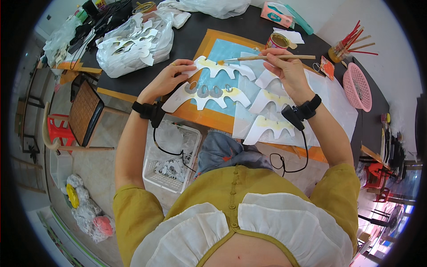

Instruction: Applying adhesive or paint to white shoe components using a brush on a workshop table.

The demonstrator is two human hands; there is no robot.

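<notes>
My left hand [175, 73] pinches the left end of a white scalloped cut-out piece [242, 71] lying on a light-blue sheet [222, 46]. Between the fingers of my right hand [287, 73] is a long wooden-handled paintbrush [251, 58]. Its bristles touch the top edge of that piece, where yellowish patches show. Nearer to me lies a similar white piece [202, 103] with several grey ovals and rings along its top. More white scalloped pieces [271, 127], smeared yellowish, rest on white sheeting [320, 107] to the right. An open can [278, 41] of brownish stuff stands beyond my right hand.
A plastic bag [115, 66] of white cut-outs sits at the left of the dark table [184, 38]. At the right stand a jar of brushes [339, 52] and a pink basket [356, 86]. A tissue pack [276, 15] lies behind. Below is a white crate [165, 181].
</notes>
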